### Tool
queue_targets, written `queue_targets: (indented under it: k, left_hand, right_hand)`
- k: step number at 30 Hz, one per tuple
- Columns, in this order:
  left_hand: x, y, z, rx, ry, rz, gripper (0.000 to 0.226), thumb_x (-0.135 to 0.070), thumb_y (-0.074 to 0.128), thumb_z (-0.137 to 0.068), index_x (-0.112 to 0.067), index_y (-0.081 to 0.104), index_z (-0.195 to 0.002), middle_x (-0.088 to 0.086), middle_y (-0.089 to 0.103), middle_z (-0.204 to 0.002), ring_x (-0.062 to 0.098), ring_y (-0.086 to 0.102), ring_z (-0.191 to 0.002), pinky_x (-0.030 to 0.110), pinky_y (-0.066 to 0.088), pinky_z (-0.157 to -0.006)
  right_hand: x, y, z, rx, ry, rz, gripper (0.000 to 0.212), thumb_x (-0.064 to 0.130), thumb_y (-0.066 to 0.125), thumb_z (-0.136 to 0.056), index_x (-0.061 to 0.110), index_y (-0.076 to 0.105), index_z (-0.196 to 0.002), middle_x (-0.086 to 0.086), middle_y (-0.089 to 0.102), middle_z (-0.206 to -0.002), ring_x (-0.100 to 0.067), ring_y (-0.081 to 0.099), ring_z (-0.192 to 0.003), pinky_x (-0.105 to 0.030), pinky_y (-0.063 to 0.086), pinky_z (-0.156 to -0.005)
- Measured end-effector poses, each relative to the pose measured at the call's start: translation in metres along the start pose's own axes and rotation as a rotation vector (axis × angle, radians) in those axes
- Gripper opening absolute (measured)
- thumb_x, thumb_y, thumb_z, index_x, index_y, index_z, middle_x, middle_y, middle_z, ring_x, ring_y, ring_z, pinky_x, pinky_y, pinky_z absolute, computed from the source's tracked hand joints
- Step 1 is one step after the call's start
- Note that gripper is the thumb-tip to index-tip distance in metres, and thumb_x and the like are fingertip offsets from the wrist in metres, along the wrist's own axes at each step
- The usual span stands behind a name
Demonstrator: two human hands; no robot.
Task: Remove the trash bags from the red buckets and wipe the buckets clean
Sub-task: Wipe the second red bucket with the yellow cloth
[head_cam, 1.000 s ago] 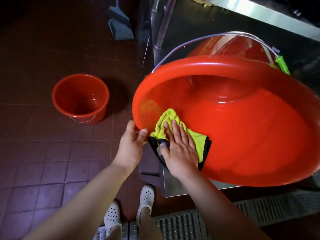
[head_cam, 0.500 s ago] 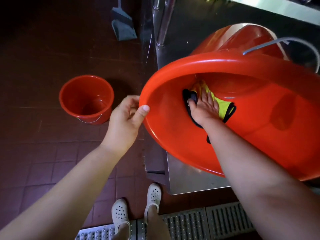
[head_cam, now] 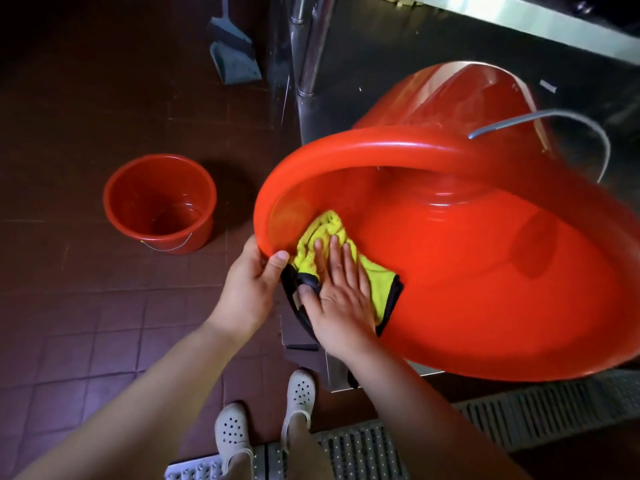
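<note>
A large red bucket [head_cam: 485,271] lies tilted on its side on a steel shelf, its mouth facing me and its wire handle hanging at the upper right. My left hand [head_cam: 249,289] grips the rim at the lower left, thumb inside. My right hand [head_cam: 341,292] presses flat, fingers straight, on a yellow cloth with black edging [head_cam: 374,282] against the inner wall near the rim. A second, smaller red bucket [head_cam: 159,202] stands upright on the floor to the left, with no bag in it.
A grey dustpan [head_cam: 235,57] leans at the back on the dark tiled floor. Steel table legs [head_cam: 308,46] rise behind the big bucket. A metal drain grate [head_cam: 485,427] runs along the floor by my white shoes [head_cam: 232,434].
My right hand has pulled the cloth back from deep inside the bucket to the inner wall near the rim. My left hand slid lower along the rim.
</note>
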State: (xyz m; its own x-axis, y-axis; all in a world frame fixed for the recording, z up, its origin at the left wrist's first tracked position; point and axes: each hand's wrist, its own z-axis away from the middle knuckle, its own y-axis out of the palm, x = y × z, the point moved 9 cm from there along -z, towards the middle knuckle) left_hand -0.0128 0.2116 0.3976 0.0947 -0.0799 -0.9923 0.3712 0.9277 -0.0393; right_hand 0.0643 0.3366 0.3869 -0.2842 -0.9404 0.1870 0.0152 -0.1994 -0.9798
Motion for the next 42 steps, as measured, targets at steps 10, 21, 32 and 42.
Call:
queue_targets:
  k: [10,21,32,42]
  left_hand:
    - [-0.061,-0.031,-0.022,-0.022,0.237,-0.171,0.009,-0.031,0.051,-0.093,-0.033,0.046,-0.086,-0.024,0.051,-0.061,-0.005,0.048,-0.056,0.010,0.039,-0.055]
    - [0.027,0.023,0.008,0.178,-0.210,0.207,0.025,-0.009,0.044,-0.098,-0.030,0.049,-0.111,-0.003,0.064,-0.109,0.008,0.063,-0.101,0.038,0.050,-0.096]
    - [0.006,0.016,0.001,0.079,-0.096,0.357,0.015,-0.010,0.044,-0.097,-0.021,0.053,-0.102,0.010,0.063,-0.102,0.023,0.066,-0.091,0.027,0.055,-0.075]
    - [-0.055,-0.021,-0.018,0.035,0.143,0.062,0.009,-0.033,0.051,-0.093,-0.041,0.054,-0.097,-0.007,0.065,-0.086,0.024,0.064,-0.088,0.043,0.056,-0.082]
  right_hand:
    - [-0.088,-0.016,-0.110,0.124,0.133,0.181,0.066,0.055,0.025,-0.095,0.025,0.010,-0.151,0.007,0.003,-0.160,-0.013,0.003,-0.146,-0.035,0.007,-0.115]
    - [-0.110,-0.017,-0.144,0.218,0.281,0.200,0.068,0.058,0.018,-0.095,0.021,0.013,-0.151,0.006,-0.005,-0.160,-0.015,-0.006,-0.146,-0.039,0.001,-0.116]
    - [-0.014,-0.013,-0.032,0.084,-0.004,0.010,0.065,0.051,0.011,-0.092,0.032,-0.014,-0.148,0.004,-0.012,-0.159,-0.013,-0.012,-0.145,-0.033,-0.005,-0.118]
    - [-0.078,-0.027,-0.122,0.063,0.178,-0.012,0.064,0.045,0.027,-0.099,0.015,0.005,-0.152,-0.005,0.009,-0.160,-0.018,0.009,-0.146,-0.034,0.009,-0.118]
